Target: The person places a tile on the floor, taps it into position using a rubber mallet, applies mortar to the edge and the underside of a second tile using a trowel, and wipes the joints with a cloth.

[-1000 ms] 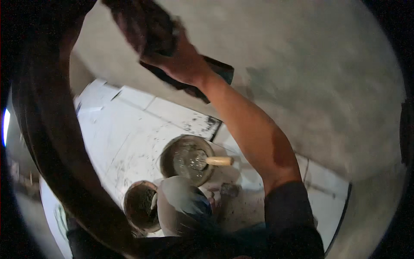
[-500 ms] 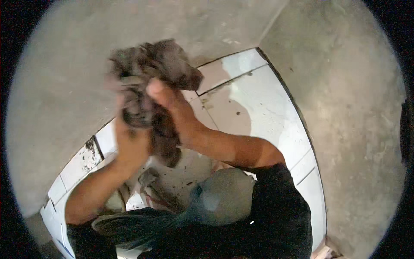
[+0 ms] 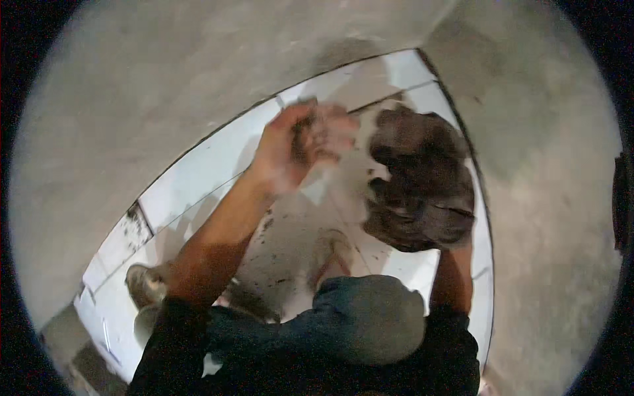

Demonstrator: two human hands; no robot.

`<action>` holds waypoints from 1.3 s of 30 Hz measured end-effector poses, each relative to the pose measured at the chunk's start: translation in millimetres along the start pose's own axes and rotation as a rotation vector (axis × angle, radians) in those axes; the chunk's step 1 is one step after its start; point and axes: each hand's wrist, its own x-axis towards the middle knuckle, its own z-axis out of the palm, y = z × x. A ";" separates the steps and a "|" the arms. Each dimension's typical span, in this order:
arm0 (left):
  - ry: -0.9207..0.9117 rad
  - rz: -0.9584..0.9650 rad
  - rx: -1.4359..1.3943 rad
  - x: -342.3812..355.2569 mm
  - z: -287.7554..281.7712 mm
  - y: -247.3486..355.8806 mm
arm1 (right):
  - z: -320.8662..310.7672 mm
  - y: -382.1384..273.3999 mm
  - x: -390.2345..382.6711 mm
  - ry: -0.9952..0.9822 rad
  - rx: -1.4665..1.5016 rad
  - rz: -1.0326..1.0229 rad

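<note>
My right forearm point(image 3: 453, 280) reaches up on the right to a big, lumpy mass of dark brown clay point(image 3: 426, 188). The clay covers my right hand, so its fingers are hidden, but it bears the clay above the white tiles. To the left, my left hand point(image 3: 304, 142) is raised apart from the clay, blurred by motion. Its fingers are spread, and dark smears mark the palm; nothing is held in it.
White floor tiles point(image 3: 191, 162) with dark joints and scattered dark crumbs lie below, meeting grey walls point(image 3: 132, 86) in a corner. My bent knee point(image 3: 376, 317) is close beneath the hands. A foot point(image 3: 145, 284) shows at the left.
Both hands were on the clay in front of the left wall. Now the clay has swung right with my right hand, and my left hand has let go.
</note>
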 end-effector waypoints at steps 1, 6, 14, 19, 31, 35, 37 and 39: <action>0.142 0.059 -0.242 13.8 -7.9 4.0 | -3.2 -3.4 5.4 0.003 -0.010 -0.007; 0.430 0.139 -0.528 40.9 -45.0 -10.4 | 0.4 -2.3 20.5 -0.040 -0.238 0.033; 0.902 0.749 0.396 54.9 -74.2 -69.9 | 75.6 19.8 58.3 -0.716 -1.482 -0.078; 0.800 0.286 -0.459 33.6 -23.2 -43.3 | 74.3 98.7 30.9 -0.329 -1.716 -0.742; 0.541 0.355 -0.394 15.7 -59.4 -26.4 | 31.2 27.8 40.4 -0.651 -1.528 -0.422; 0.487 0.538 0.475 25.4 -31.8 -70.6 | 46.4 54.2 56.7 -0.492 -1.330 -0.706; 0.422 0.425 0.332 26.1 -32.2 -91.0 | 39.7 108.9 78.1 -0.419 -1.073 -0.668; 0.408 0.325 0.178 24.1 -46.9 -94.6 | 46.4 170.4 105.7 -0.152 -1.098 -1.031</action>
